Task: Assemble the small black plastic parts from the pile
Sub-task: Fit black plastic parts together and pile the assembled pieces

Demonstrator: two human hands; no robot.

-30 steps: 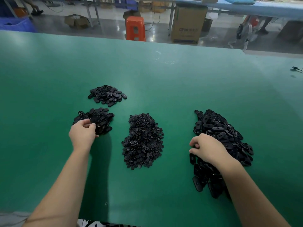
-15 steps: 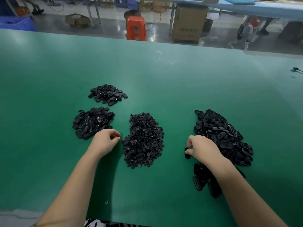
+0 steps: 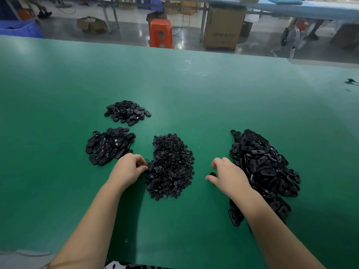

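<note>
Four heaps of black plastic parts lie on the green table [image 3: 194,90]. A middle pile of small round parts [image 3: 172,164] sits between a big right pile of oval plates [image 3: 262,162] and a left pile of oval pieces [image 3: 110,145]; a smaller pile [image 3: 127,112] lies farther back. My left hand [image 3: 128,170] has curled fingers at the middle pile's left edge, thumb and fingertips pinching a small part there. My right hand [image 3: 230,176], just left of the big pile, holds one oval black plate [image 3: 213,174] between thumb and fingers.
One tiny loose part [image 3: 125,240] lies near the table's front edge. A black cable end [image 3: 351,81] rests at the far right. Beyond the table stand an orange stool [image 3: 160,33] and a cardboard box [image 3: 223,30].
My left hand left the left pile and moved right to the middle pile's edge. My right hand drew left out of the big pile with an oval plate.
</note>
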